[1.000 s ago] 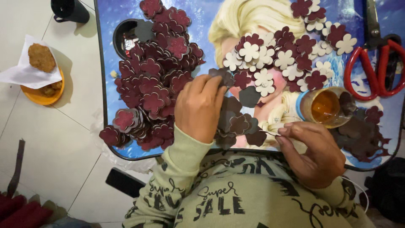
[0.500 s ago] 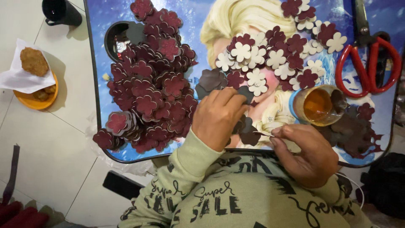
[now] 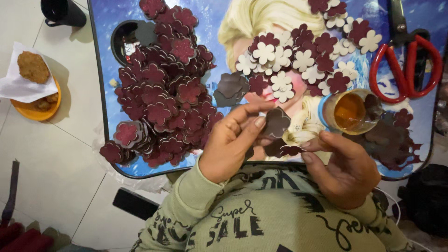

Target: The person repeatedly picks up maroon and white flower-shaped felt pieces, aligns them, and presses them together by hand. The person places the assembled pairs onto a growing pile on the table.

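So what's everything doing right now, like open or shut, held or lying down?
Left hand: pinching a dark flower piece, lifted off the table.
Right hand: fingers curled by a maroon flower piece; grip unclear.
Red scissors: lying flat, untouched.
Glue jar: open, tipped on its side.
Maroon flower pile: heaped, loose.
Orange plate: snacks on it.

The left hand (image 3: 233, 140) pinches a dark flower-shaped cutout (image 3: 276, 122) above the blue tray table (image 3: 105, 100); the right hand (image 3: 347, 170) holds another maroon cutout (image 3: 289, 150) just beside it.
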### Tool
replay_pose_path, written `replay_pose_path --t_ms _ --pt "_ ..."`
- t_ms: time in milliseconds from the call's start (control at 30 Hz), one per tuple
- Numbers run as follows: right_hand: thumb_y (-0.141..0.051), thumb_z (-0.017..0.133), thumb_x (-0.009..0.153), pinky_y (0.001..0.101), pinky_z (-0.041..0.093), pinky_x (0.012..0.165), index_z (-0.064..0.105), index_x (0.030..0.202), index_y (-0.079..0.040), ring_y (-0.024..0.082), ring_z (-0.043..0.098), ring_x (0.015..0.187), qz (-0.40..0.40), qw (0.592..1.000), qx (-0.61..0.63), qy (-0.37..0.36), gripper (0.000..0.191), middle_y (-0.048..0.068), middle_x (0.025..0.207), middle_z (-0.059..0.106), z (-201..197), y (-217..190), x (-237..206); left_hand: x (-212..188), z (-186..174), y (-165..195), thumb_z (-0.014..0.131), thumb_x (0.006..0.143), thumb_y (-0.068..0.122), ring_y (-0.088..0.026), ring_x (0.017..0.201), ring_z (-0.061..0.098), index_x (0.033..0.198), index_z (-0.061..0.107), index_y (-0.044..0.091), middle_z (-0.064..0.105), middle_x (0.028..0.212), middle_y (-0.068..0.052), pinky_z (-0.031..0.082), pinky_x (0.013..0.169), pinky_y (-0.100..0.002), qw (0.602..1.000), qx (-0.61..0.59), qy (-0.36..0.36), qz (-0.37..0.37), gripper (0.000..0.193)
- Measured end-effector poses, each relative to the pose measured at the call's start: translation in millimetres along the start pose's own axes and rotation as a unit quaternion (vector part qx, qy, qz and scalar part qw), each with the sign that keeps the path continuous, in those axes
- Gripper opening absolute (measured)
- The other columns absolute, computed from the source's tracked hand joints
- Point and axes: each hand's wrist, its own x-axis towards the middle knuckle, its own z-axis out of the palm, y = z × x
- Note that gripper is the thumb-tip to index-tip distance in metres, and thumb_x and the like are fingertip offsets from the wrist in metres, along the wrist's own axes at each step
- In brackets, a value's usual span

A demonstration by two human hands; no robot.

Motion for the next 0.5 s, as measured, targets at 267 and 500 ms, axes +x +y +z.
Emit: replay_pose_path --t_ms 267,500 --pt "0.018 0.071 0.088 0.0283 0.058 0.091 0.053 0.14 0.006 0.017 0.072 0.099 0.052 0.997 0.038 -0.042 0.056 0.013 0.111 0.068 4.4 -10.2 2.4 -6.1 -6.3 -19.8 0.051 0.109 0.021 -0.009 0.096 0.071 0.137 0.061 0.004 0.073 0.115 -0.004 0.06 0.084 -0.026 0.996 -0.041 -0.003 -0.085 0.035" --pt "0.015 0.069 0.091 0.026 0.055 0.09 0.051 0.145 0.007 0.015 0.069 0.099 0.154 0.986 0.061 -0.013 0.057 0.013 0.108 0.07 10.0 -25.1 5.9 -13.9 -4.1 -35.5 0.054 0.109 0.011 -0.013 0.106 0.071 0.134 0.063 -0.003 0.073 0.122 -0.009 0.061 0.093 -0.03 0.996 -0.075 -0.014 -0.043 0.03"
